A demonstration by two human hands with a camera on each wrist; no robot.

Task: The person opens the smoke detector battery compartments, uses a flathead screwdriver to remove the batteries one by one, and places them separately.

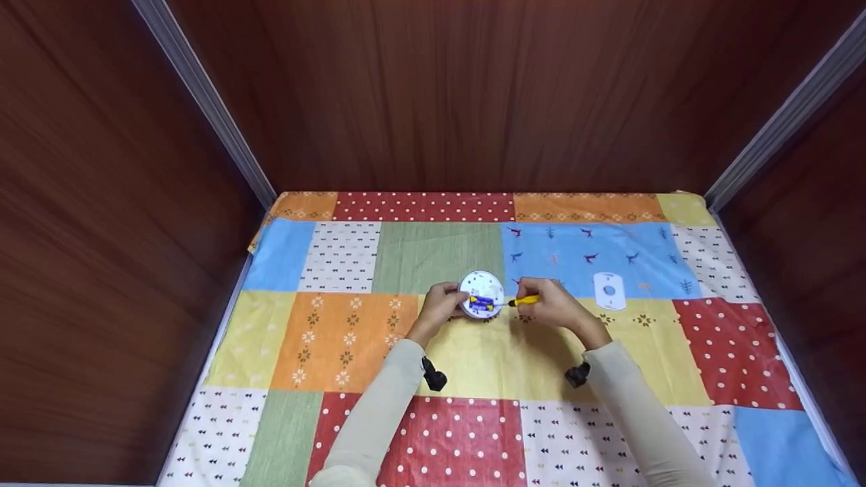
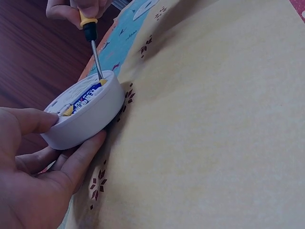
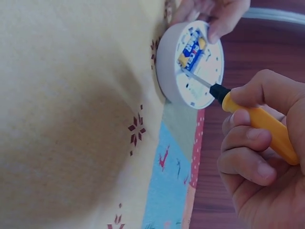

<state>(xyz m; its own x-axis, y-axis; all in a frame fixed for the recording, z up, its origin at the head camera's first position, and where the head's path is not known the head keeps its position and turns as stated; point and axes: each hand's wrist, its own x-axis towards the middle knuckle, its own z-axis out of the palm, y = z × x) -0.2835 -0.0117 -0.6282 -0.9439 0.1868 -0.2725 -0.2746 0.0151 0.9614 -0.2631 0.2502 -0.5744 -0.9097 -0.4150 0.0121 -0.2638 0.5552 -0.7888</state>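
A round white battery-powered device (image 1: 482, 281) is tilted up off the patchwork cloth, its battery side facing up. Blue and yellow batteries (image 3: 191, 51) sit in its open compartment. My left hand (image 1: 443, 308) grips the device by its left edge, thumb on the face near the batteries and fingers underneath. My right hand (image 1: 551, 302) holds a screwdriver (image 3: 262, 125) with a yellow handle and black collar, fingers curled round the handle. The metal tip of the screwdriver meets the device at the end of a battery, as the left wrist view shows.
A white oblong plate (image 1: 609, 291) with a round hole lies on the cloth to the right of my right hand. Patchwork cloth (image 1: 473, 358) covers the table. Brown wood panels (image 1: 433, 95) stand at the back and both sides.
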